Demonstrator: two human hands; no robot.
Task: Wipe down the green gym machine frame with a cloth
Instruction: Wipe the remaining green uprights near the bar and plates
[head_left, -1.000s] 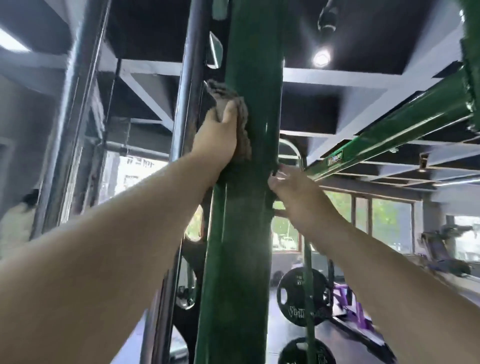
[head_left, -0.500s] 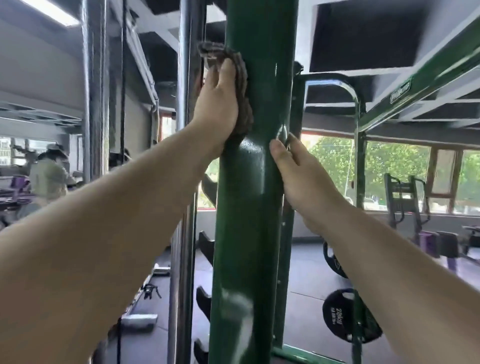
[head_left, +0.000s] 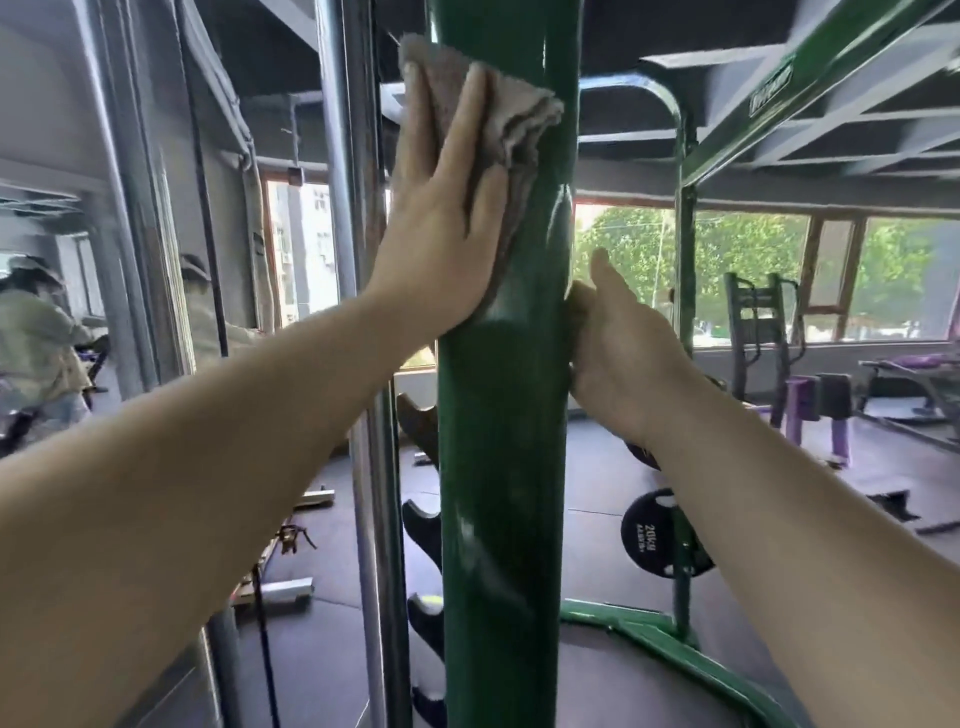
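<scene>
Far left, a person in a pale top and cap, blurred, beside a mirror showing the same figure. Next a chrome pole runs top to bottom, just left of the post. Left hand is flat, fingers spread and pointing up, pressing a folded grey-brown cloth against the left front face of the green post; not clenched, just palm pinning the cloth, which sticks out above and right of the fingertips. Post is upright, glossy, mid-frame, filling it top to bottom. Black hooks stacked on the post's left rear side, below the left forearm. Right hand wraps the post's right edge lower than the left hand, thumb up, fingers hidden behind the post; looks like a loose grip on the post, exact closure cannot tell. Right of it, a thinner green upright with a curved top bar, and a green beam slanting up to the top right. A black 20kg plate sits low on that upright. Green base bar on the dark floor. Far right, purple-padded machines by the windows, trees outside.
</scene>
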